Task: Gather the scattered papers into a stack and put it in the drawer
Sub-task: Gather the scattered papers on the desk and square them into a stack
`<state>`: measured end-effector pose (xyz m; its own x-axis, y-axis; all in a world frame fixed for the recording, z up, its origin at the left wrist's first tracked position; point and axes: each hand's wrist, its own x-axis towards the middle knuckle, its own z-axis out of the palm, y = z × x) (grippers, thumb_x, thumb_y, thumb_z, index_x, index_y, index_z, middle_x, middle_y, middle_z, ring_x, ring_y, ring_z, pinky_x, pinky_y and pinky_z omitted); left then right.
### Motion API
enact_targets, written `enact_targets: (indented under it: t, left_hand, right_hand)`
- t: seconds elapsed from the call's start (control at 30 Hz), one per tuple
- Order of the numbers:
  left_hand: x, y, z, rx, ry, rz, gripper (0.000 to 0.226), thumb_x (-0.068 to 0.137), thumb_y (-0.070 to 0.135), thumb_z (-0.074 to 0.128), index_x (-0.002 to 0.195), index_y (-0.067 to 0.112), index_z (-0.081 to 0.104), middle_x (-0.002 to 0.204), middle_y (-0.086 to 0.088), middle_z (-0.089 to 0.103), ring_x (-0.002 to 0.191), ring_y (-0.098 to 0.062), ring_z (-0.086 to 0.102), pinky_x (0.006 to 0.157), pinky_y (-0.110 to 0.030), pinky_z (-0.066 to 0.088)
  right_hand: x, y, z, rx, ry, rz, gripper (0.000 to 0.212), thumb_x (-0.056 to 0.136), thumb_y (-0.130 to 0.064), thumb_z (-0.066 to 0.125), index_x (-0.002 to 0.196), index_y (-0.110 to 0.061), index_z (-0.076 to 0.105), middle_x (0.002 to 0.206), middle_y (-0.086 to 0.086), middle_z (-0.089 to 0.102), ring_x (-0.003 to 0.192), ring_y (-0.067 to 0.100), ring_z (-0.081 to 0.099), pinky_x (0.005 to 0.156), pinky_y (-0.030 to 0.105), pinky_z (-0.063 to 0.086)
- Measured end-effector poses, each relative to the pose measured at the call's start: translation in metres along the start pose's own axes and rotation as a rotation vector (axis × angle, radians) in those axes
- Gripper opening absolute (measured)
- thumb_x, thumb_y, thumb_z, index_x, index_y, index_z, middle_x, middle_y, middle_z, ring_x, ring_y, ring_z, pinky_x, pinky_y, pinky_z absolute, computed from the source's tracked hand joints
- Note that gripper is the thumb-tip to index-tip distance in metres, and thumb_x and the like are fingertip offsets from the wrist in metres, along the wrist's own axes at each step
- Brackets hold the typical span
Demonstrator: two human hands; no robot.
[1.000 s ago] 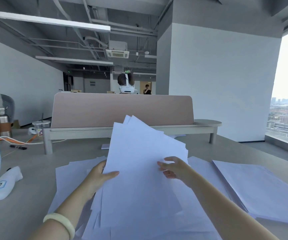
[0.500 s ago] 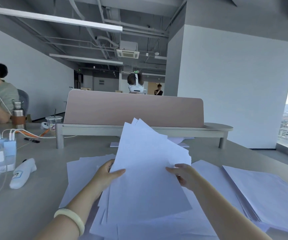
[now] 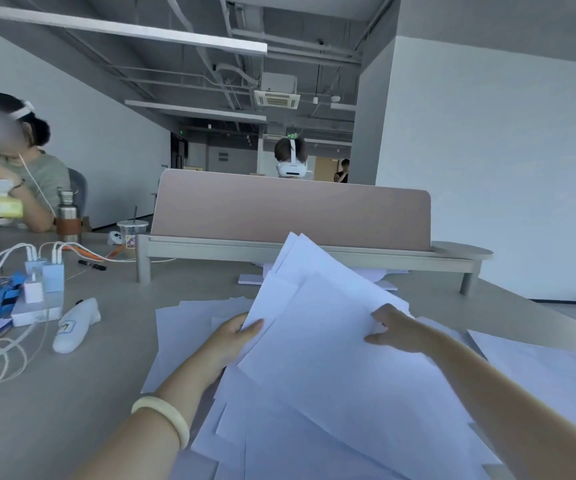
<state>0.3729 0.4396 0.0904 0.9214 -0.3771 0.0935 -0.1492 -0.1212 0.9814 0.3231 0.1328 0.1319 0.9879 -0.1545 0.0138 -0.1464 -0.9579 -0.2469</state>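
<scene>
A loose bundle of white papers (image 3: 317,344) is tilted up off the grey desk (image 3: 82,403), its corners fanned out toward the far side. My left hand (image 3: 231,344) grips the bundle's left edge, thumb on top. My right hand (image 3: 395,329) pinches its right edge. More white sheets (image 3: 189,323) lie flat on the desk under and to the left of the bundle. Another pile of sheets (image 3: 549,372) lies at the right. No drawer is in view.
A pink divider screen on a low shelf (image 3: 290,209) crosses the desk beyond the papers. At the left are chargers with cables (image 3: 42,278), a white handheld device (image 3: 75,323), a steel bottle (image 3: 67,216), a plastic cup (image 3: 132,232). A seated person (image 3: 20,168) is at far left.
The view has swung to the left, bringing the seated person and chargers into sight. Both hands keep hold of the paper bundle, which has tilted a little to the right.
</scene>
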Motion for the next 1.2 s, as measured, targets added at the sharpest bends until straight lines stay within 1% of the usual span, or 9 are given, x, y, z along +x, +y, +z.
enact_targets:
  t: [0.07, 0.17, 0.3, 0.47, 0.57, 0.77, 1.0, 1.13, 1.2]
  left_hand:
    - [-0.002, 0.0, 0.0, 0.008, 0.014, -0.011, 0.025, 0.096, 0.037, 0.049, 0.113, 0.03, 0.066, 0.106, 0.012, 0.073, 0.098, -0.009, 0.07, 0.086, -0.027, 0.052]
    - [-0.002, -0.001, -0.006, 0.002, -0.002, -0.03, 0.026, 0.096, 0.036, 0.049, 0.115, 0.029, 0.065, 0.107, 0.012, 0.074, 0.1, -0.009, 0.07, 0.094, -0.03, 0.051]
    - [0.002, -0.006, -0.013, -0.037, -0.054, -0.052, 0.025, 0.096, 0.03, 0.052, 0.118, 0.029, 0.064, 0.112, 0.01, 0.072, 0.106, -0.013, 0.068, 0.1, -0.035, 0.048]
    - [0.005, -0.007, -0.013, -0.057, -0.062, -0.024, 0.023, 0.093, 0.019, 0.057, 0.112, 0.031, 0.064, 0.106, 0.008, 0.074, 0.092, -0.012, 0.073, 0.073, -0.023, 0.055]
    - [0.007, -0.009, -0.015, -0.039, -0.072, -0.023, 0.027, 0.092, 0.015, 0.06, 0.113, 0.03, 0.062, 0.107, 0.009, 0.073, 0.093, -0.012, 0.072, 0.075, -0.023, 0.055]
    - [0.01, -0.01, -0.016, 0.024, -0.111, -0.028, 0.063, 0.065, 0.036, 0.076, 0.123, 0.025, 0.057, 0.118, 0.008, 0.068, 0.112, -0.014, 0.063, 0.1, -0.034, 0.048]
    - [0.0, -0.002, -0.009, -0.058, -0.088, -0.116, 0.016, 0.095, 0.027, 0.054, 0.108, 0.033, 0.061, 0.105, 0.012, 0.069, 0.085, 0.001, 0.066, 0.065, -0.015, 0.049]
    - [-0.002, -0.004, -0.01, -0.121, -0.163, -0.185, 0.026, 0.094, 0.015, 0.055, 0.118, 0.02, 0.063, 0.11, -0.001, 0.073, 0.103, -0.021, 0.069, 0.087, -0.034, 0.053]
    - [-0.001, -0.004, -0.011, -0.12, -0.197, -0.194, 0.027, 0.091, 0.009, 0.058, 0.115, 0.02, 0.063, 0.108, 0.0, 0.074, 0.099, -0.021, 0.07, 0.087, -0.035, 0.053]
  right_hand:
    - [0.008, -0.013, 0.018, -0.01, 0.034, -0.076, 0.044, 0.09, -0.036, 0.061, 0.128, -0.017, 0.051, 0.137, -0.006, 0.036, 0.126, 0.017, 0.038, 0.093, 0.022, 0.032]
    - [0.009, -0.027, 0.026, 0.124, 0.078, -0.168, 0.061, 0.087, -0.032, 0.066, 0.139, -0.011, 0.041, 0.152, -0.003, 0.022, 0.139, 0.019, 0.026, 0.107, 0.024, 0.028]
    - [0.007, -0.033, 0.02, 0.231, 0.086, -0.158, 0.06, 0.081, -0.028, 0.074, 0.132, -0.014, 0.045, 0.128, -0.002, 0.042, 0.113, 0.014, 0.043, 0.077, 0.01, 0.036]
    - [0.003, -0.037, 0.016, 0.219, -0.034, -0.119, 0.066, 0.075, -0.035, 0.078, 0.129, -0.027, 0.041, 0.107, -0.008, 0.047, 0.092, 0.01, 0.048, 0.061, 0.011, 0.033]
    - [0.001, -0.036, 0.019, 0.138, -0.129, -0.08, 0.039, 0.074, -0.043, 0.075, 0.098, -0.023, 0.052, 0.089, -0.009, 0.047, 0.073, 0.01, 0.045, 0.056, 0.019, 0.029]
    - [-0.007, -0.021, 0.021, 0.248, -0.259, -0.036, 0.043, 0.072, -0.043, 0.073, 0.049, -0.027, 0.039, 0.057, -0.011, 0.031, 0.051, 0.01, 0.027, 0.052, 0.024, 0.017]
    - [-0.007, 0.001, 0.022, 0.445, -0.173, 0.019, 0.045, 0.08, -0.034, 0.071, 0.061, -0.021, 0.032, 0.065, -0.006, 0.033, 0.057, 0.013, 0.028, 0.052, 0.024, 0.018]
    - [-0.008, 0.035, 0.024, 0.703, 0.035, 0.194, 0.013, 0.087, -0.024, 0.067, 0.078, -0.017, 0.061, 0.079, -0.001, 0.061, 0.066, 0.014, 0.055, 0.054, 0.02, 0.037]
    - [-0.008, 0.052, 0.028, 0.83, 0.068, 0.261, 0.026, 0.079, -0.019, 0.075, 0.101, -0.006, 0.067, 0.1, 0.012, 0.067, 0.083, 0.024, 0.062, 0.067, 0.027, 0.046]
